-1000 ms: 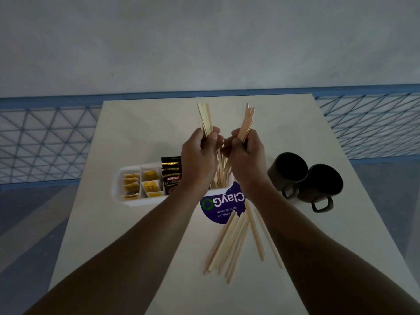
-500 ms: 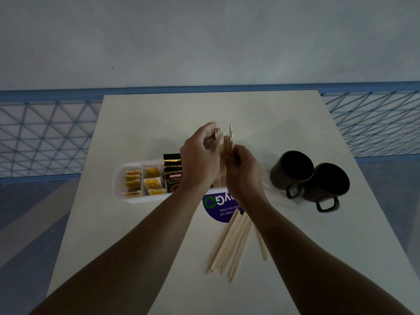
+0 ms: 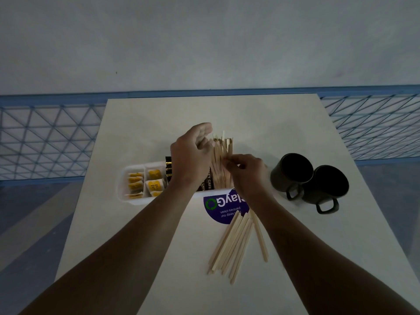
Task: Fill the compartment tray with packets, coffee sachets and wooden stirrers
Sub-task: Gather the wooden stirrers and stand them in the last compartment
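At the compartment tray's (image 3: 127,178) right end, the wooden stirrers (image 3: 221,160), two raised bundles a second ago, now stand merged in their compartment. Left hand (image 3: 191,160) grip spread against them; right hand (image 3: 247,171) grip pinching them. Loose stirrers (image 3: 234,242) await on the tabletop (image 3: 159,123).

A compartment tray (image 3: 120,185) sits mid-tabletop (image 3: 159,123). Packets (image 3: 154,185) fill its left compartments, coffee sachets (image 3: 168,165) stand in the middle one, and upright stirrers (image 3: 221,153) stand in the right one. The left hand (image 3: 193,155) rests against the bundle's left side; the right hand (image 3: 247,171) pinches it from the right. A round sticker (image 3: 223,210) lies just before the tray, with loose stirrers (image 3: 234,242) overlapping its near edge. Right of the tray a mug (image 3: 293,172) touches a second mug (image 3: 327,186).
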